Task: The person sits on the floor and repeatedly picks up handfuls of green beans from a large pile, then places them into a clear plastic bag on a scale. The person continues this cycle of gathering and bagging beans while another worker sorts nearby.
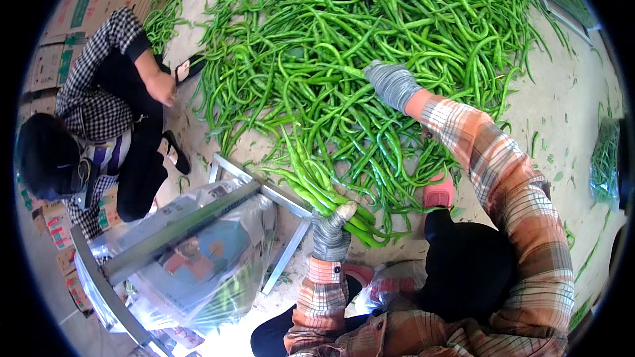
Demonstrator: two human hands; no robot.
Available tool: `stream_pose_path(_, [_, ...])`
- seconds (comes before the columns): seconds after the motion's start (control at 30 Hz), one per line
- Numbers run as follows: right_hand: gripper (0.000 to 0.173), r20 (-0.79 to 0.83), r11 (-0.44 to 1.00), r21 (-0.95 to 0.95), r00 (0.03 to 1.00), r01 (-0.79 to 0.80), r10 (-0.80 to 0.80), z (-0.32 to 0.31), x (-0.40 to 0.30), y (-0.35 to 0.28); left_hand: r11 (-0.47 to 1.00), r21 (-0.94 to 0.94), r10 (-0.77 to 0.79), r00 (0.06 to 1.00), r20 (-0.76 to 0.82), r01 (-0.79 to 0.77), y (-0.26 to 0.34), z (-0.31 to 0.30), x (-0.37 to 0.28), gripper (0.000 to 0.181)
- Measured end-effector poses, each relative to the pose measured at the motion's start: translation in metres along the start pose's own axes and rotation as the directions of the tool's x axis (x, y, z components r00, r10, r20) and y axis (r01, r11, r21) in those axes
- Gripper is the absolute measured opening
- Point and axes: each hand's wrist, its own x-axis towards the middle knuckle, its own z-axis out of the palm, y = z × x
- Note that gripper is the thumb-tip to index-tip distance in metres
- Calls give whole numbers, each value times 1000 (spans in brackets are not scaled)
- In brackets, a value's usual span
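Observation:
My left hand (333,232), in a grey striped knit glove, is closed around a bunch of long green chili peppers (310,171). Their tips point up and to the left, away from me. My right hand (392,83), gloved the same way, reaches over a large heap of long green peppers (297,34) on the floor. Its fingertips are at one pepper in the pile. Whether they grip it is hard to tell, since the back of the hand hides the fingers.
At my left stands a metal frame (285,198) holding a clear plastic bag (233,277) with some peppers inside. Another person (99,124) crouches beyond it, near stacked cardboard boxes (94,5). A bagged bunch of peppers (605,163) lies far right. Loose leaves dot the concrete floor (570,109).

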Motion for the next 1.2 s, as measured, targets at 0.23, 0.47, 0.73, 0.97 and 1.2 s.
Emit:
stream_pose_path(0.23, [35, -314, 676, 735, 909, 48, 276, -82, -15, 21, 986, 86, 137, 987, 87, -144, 39, -13, -30, 39])
stream_pose_path(0.47, [38, -16, 339, 941, 1000, 8, 23, -180, -76, 1, 987, 159, -45, 991, 124, 25, 44, -33, -21, 45])
stream_pose_path(0.73, [57, 66, 621, 776, 994, -109, 91, -62, -139, -102, 983, -100, -124, 960, 250, 153, -32, 7, 13, 52])
stream_pose_path(0.97, [63, 78, 742, 671, 995, -3, -67, -39, -116, -125, 995, -90, -37, 997, 70, 43, -55, -22, 18, 66])
stream_pose_path(1.2, [66, 250, 407, 890, 966, -206, -59, -41, -103, -154, 978, -191, -53, 987, 149, 82, -48, -37, 22, 73])
